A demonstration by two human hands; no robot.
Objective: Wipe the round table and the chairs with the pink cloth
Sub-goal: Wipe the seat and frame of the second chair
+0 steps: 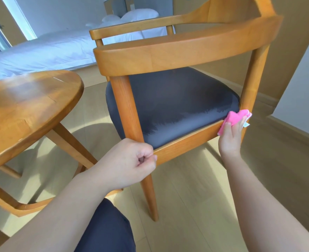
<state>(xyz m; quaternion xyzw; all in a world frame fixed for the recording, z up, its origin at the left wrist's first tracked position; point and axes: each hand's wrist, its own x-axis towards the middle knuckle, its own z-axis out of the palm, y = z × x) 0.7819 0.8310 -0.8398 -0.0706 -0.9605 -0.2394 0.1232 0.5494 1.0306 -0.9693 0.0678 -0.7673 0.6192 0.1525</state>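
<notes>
Nearest the camera, a dark-trousered knee (106, 228) and two bare forearms reach forward toward a wooden chair (168, 57) with a dark padded seat (170, 100). Left hand (132, 159) is closed in a fist around the chair's near leg (132, 124), just where the leg meets the seat rail, steadying the frame. Right hand (231, 137) holds the pink cloth (231, 119) bunched under its fingers (228, 127) and presses it against the right end of the wooden seat rail (190, 140), at the corner by the other leg — a scrap of white shows at the cloth's edge.

Round surface (28, 106), wooden and glossy, sits to the left, close beside the chair. A bed (46, 51) with white linen lies behind.

Judging by this, the chair-wiping step is in hand, working on the lower frame. Next would likely be drawing the cloth along the rail or up the right leg, with the left hand's grip keeping the chair from shifting.
</notes>
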